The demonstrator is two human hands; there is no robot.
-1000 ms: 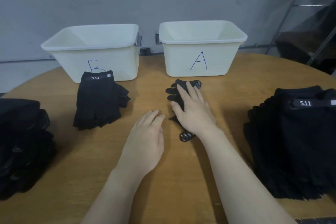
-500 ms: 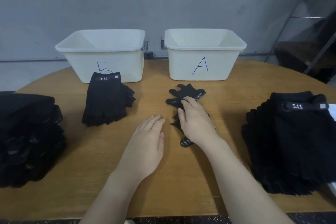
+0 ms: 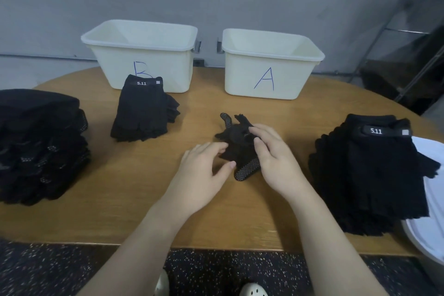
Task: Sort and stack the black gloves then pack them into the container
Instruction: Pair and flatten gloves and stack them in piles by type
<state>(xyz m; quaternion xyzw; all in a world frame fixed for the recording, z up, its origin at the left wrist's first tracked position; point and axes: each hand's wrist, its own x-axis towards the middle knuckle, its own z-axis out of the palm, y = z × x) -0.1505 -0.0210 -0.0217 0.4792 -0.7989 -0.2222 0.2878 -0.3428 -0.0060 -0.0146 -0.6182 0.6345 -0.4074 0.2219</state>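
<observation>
Landmark: bin A [image 3: 271, 79] stood at the far edge of the table [image 3: 120, 199], with bin B [image 3: 144, 65] to its left.
Dotted glove [image 3: 240, 149]: lay bunched on the table just in front of bin A.
Right hand [image 3: 276, 158]: fingers curled around the glove's right side, gripping it.
Left hand [image 3: 201, 175]: fingertips and thumb pinched the glove's left edge.
Risk, shape: the limp, crumpled glove would likely stack crooked unless flattened first.
Risk, sorting: the dotted glove differed from the 5.11 stack [image 3: 144, 108] in front of bin B; placing it there would mix types.
Risk, neighbours: the large pile [image 3: 370, 175] right of bin A could topple if an elbow brushed it.
</observation>
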